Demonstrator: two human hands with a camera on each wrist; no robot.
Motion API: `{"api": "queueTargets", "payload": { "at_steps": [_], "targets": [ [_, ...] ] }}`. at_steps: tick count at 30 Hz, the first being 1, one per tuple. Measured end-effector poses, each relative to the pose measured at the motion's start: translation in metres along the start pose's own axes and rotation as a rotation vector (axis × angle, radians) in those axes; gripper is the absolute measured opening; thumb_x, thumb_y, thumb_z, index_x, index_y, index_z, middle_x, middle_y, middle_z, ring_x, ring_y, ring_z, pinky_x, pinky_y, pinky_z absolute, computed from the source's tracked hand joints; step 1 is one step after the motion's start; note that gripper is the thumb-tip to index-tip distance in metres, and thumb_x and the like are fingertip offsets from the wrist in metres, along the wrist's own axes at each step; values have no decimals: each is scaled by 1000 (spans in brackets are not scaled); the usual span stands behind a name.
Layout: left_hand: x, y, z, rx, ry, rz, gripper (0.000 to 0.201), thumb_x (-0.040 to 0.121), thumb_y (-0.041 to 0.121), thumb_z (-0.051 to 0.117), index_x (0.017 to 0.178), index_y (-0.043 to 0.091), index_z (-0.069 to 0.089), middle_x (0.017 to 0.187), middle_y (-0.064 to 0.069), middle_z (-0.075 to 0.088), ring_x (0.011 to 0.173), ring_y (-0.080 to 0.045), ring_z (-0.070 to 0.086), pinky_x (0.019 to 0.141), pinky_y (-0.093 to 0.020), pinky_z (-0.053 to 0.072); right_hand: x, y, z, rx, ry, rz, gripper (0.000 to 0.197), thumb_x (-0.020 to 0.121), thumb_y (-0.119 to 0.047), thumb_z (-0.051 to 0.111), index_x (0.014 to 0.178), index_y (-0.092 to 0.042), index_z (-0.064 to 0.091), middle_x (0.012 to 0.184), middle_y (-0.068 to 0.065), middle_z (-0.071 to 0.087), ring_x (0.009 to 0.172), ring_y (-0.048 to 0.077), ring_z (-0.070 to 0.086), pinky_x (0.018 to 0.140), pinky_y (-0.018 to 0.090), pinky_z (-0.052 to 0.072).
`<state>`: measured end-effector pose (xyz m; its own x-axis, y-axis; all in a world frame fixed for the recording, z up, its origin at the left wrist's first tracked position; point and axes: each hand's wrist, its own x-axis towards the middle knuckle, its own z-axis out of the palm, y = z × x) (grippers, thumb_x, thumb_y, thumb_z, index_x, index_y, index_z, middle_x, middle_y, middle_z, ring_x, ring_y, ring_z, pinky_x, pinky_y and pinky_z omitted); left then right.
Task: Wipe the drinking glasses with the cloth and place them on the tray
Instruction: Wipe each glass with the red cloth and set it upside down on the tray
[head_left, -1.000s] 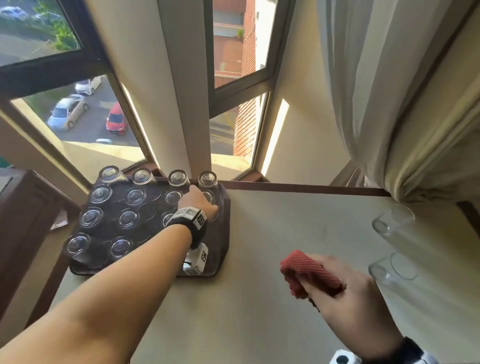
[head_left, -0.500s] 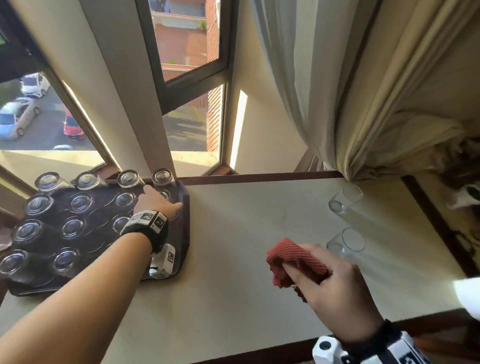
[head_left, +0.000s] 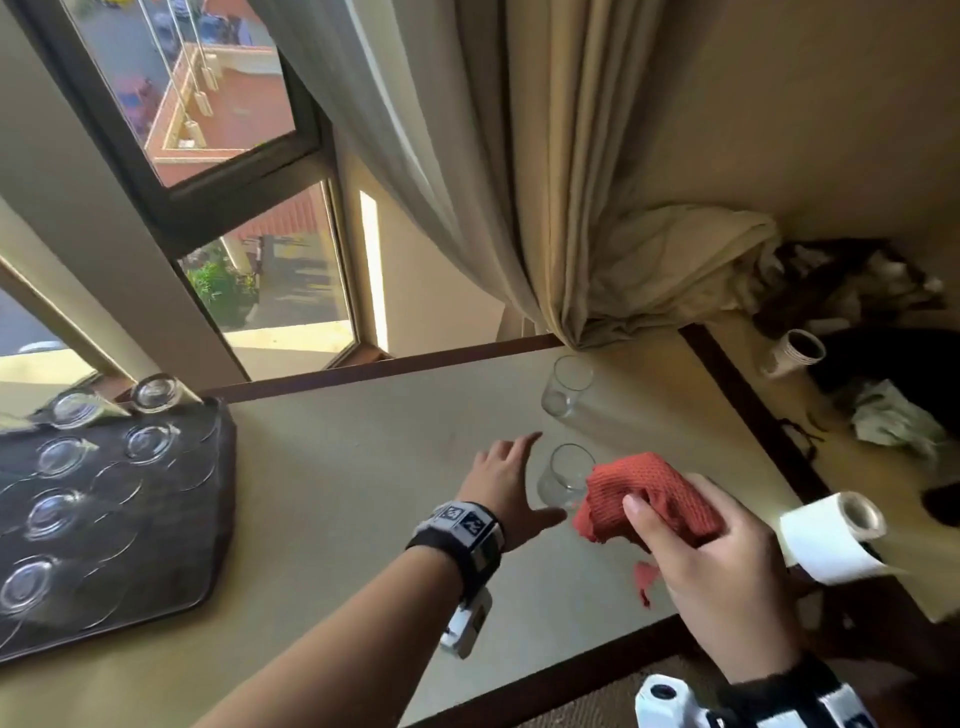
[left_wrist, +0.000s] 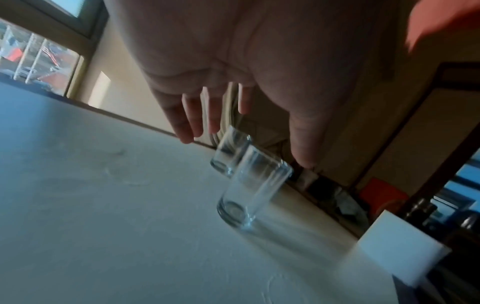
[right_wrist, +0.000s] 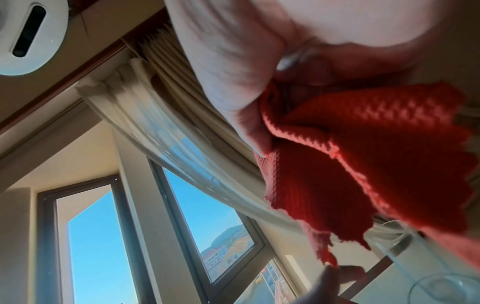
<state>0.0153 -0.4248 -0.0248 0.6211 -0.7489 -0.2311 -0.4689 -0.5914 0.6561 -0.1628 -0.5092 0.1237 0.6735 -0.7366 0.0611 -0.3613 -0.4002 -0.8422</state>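
Observation:
Two clear glasses stand upright on the cream table: a near glass (head_left: 563, 478) (left_wrist: 249, 189) and a far glass (head_left: 566, 387) (left_wrist: 230, 153). My left hand (head_left: 540, 480) (left_wrist: 249, 144) is spread open just left of the near glass, fingers straight, thumb below it, without contact that I can see. My right hand (head_left: 691, 540) grips a bunched red cloth (head_left: 649, 499) (right_wrist: 350, 154) right beside the near glass. A dark tray (head_left: 171, 561) at the left holds several glasses turned upside down (head_left: 52, 512).
A roll of white paper (head_left: 826, 538) lies at the table's right edge. A curtain (head_left: 545, 208) hangs down to the table's far corner, just behind the far glass. A paper cup (head_left: 792, 356) and clutter sit on the side surface at the right.
My left hand has left the tray and crossed the table to the right, now spread beside the near glass. The view swung right. The right hand still holds the cloth.

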Motion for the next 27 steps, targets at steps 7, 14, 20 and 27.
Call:
{"api": "queueTargets", "payload": {
  "at_steps": [7,14,20,27],
  "targets": [
    [56,13,60,-28,-40,-58,94,85,39,87,159,21,31,155,-7,49,140,-30,49,117,-40,41,21,22,-38,-49,-12,18,15,85,-39,75,80,-24,73,68,-13,71,67,1,66,57,11,46],
    [41,10,56,-356,140,-214,73,80,40,90,138,24,48,131,4,66,117,-17,65,102,-32,52,28,41,-35,46,2,74,6,87,-21,75,86,-26,73,75,-10,74,72,6,68,70,33,54],
    [-29,5,-37,-1007,380,-225,102,54,63,97,138,21,57,116,-4,78,106,-11,75,95,-32,58,32,27,6,139,6,103,5,92,-31,70,94,-30,66,81,-11,71,83,17,69,76,38,54],
    [-121,49,-174,-1225,370,-56,59,87,61,76,119,13,73,106,-4,80,98,-16,70,85,-31,51,27,-102,71,397,-100,-191,13,100,-22,60,102,-20,73,85,-21,76,73,-11,68,61,3,47]
  ]
}}
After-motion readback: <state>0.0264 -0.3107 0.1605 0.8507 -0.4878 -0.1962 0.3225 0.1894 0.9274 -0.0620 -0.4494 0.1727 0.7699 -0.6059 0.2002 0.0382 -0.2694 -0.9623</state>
